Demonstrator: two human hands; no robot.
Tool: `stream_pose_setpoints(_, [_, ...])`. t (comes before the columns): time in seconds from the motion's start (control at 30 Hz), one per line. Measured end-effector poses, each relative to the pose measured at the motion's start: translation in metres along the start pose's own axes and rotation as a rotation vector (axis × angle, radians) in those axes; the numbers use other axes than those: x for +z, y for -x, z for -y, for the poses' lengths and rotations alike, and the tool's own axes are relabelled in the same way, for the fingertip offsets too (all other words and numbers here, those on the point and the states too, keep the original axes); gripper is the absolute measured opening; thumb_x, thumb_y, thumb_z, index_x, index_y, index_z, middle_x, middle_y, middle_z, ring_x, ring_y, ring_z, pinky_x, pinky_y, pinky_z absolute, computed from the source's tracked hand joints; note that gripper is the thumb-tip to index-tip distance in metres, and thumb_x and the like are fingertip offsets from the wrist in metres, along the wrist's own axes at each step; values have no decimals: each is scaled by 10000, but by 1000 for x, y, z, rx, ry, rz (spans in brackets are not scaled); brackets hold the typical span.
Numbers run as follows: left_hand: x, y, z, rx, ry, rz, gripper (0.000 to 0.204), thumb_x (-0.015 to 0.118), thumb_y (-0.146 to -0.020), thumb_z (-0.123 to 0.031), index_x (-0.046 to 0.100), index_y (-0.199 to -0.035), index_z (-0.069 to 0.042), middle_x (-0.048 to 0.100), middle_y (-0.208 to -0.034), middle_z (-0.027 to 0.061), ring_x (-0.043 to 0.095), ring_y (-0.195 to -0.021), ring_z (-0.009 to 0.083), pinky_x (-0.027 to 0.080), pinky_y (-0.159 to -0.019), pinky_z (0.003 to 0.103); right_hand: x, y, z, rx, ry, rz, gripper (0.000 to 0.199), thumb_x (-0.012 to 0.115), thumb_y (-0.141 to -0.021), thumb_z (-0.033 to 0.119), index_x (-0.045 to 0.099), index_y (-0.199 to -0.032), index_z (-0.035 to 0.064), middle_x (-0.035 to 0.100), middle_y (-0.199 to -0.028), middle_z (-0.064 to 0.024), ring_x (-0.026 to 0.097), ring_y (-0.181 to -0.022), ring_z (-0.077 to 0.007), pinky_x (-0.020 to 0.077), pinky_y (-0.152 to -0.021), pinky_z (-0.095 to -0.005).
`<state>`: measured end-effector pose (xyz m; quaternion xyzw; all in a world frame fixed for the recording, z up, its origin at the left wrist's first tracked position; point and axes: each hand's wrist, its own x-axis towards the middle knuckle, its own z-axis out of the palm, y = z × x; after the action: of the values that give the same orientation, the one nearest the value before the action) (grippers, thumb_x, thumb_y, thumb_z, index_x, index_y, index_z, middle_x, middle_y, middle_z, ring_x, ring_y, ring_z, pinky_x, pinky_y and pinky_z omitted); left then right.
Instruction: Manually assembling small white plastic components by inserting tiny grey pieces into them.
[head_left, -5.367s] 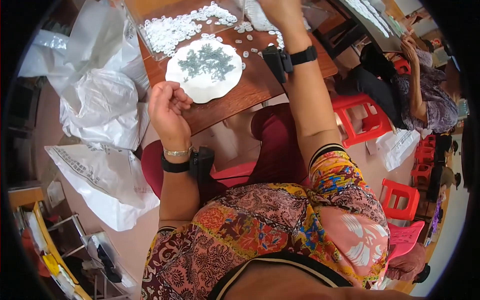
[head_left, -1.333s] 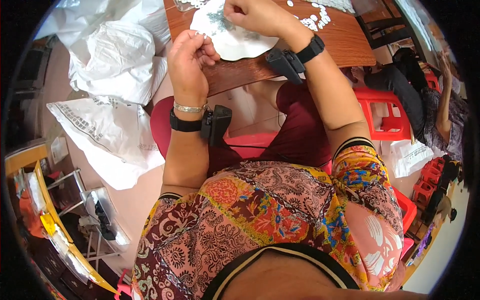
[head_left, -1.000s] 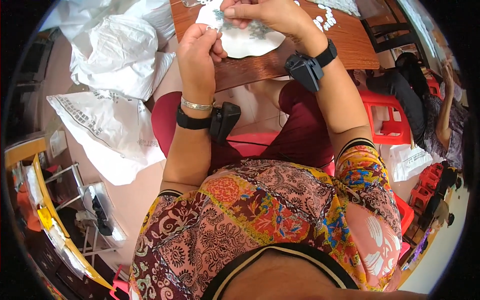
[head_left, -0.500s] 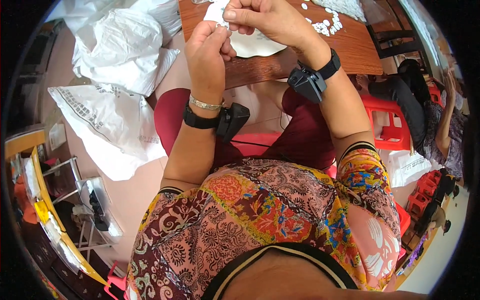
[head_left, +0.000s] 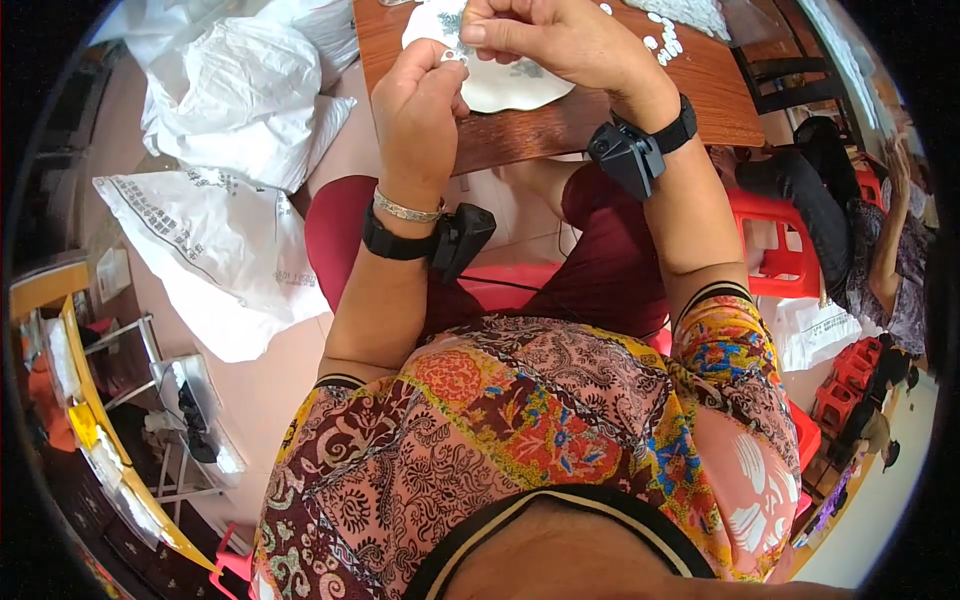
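Head view: the left hand (head_left: 418, 95) grips a small white piece (head_left: 452, 56) in its fingers above the white dish (head_left: 505, 92) on the worktop (head_left: 700, 95). The right hand (head_left: 548, 38), just beside, pinches its fingers closed, on what I cannot tell. A steady rim grip seems best.

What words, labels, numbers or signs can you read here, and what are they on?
None can be read clearly.
Flat white sack at left: rows of dark print, plus fainter print near its right edge, too blurred to read.
White bag by the nearest red stool at right: dark print, too small to read.
White dish: no lettering visible.
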<state>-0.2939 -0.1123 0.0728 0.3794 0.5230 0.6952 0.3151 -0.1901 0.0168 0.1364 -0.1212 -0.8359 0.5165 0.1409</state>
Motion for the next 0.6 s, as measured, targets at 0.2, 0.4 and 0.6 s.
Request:
stream_pose_setpoints(0.2, [-1,-1,1,-13,-34,27,120,491,-854,-101,520,-759,-33,444,-632,-22,404,-568,62,339,-536,204,-1,3,1,-47,41,64,141,586,-897,127,591,-841,-2,567,-703,6,495,-657,-69,427,-601,-229])
stream_pose_setpoints(0.4, [0,0,2,14,-53,26,121,497,-850,-104,529,-757,-33,455,-633,-23,406,-562,61,337,-534,204,-6,4,4,-1,58,41,130,589,-893,127,592,-860,1,567,-706,2,495,-661,-79,427,-599,-240])
stream_pose_setpoints(0.6, [-1,-3,8,67,-89,-2,176,526,-828,-145,562,-755,12,481,-530,10,433,-495,76,352,-473,249,-1,2,3,2,114,46,140,593,-889,135,587,-852,0,563,-702,0,490,-657,-84,426,-599,-245])
